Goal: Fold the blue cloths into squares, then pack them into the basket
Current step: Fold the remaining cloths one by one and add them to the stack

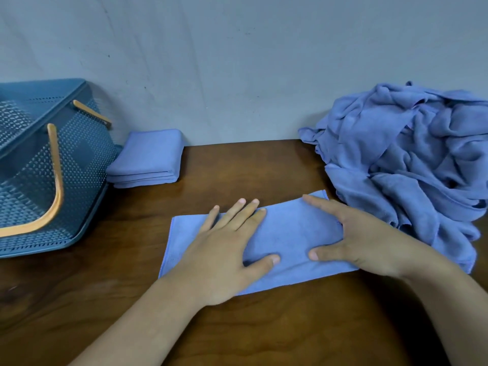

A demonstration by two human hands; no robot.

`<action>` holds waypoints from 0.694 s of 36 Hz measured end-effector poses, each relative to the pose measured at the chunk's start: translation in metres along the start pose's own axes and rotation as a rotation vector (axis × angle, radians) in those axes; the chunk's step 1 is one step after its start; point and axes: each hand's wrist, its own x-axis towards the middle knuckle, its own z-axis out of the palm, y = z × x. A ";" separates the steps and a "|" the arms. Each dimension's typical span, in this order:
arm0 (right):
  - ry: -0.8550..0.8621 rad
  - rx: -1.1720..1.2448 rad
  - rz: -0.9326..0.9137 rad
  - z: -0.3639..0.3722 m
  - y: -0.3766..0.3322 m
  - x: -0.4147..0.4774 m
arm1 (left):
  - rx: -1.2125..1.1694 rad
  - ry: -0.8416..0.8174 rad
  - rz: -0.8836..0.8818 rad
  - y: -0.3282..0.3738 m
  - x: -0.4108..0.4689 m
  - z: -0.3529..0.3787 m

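While the half-folded cloth [290, 233] lies as a long strip at the centre of the worktop [237, 326], running from eight o'clock up to two o'clock, both hands rest on top of it. The left hand [224, 257] is flat and released, fingers straight and spread, pressing the strip's eight o'clock half. The right hand [356, 239] presses the two o'clock end, thumb and one long finger out straight; how its middle fingers lie is hard to make out, but it seems to grip nothing.

The step looks to be smoothing the strip before folding it end to end into a square. To do that well, sweep the palms outward so no crease stays trapped. Then carry one short end over to meet the other, match corners and hems before pressing the fold, and keep one hand anchoring the lower layer so it does not slide on the smooth wood.

A stack [150, 154] of finished squares waits at eleven o'clock, just beside the basket [79, 159] at nine o'clock. The heap [412, 159] of unfolded cloths sits at two o'clock.
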 end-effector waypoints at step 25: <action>0.223 0.129 -0.053 -0.013 -0.048 -0.008 | -0.234 0.054 -0.161 -0.081 -0.048 -0.015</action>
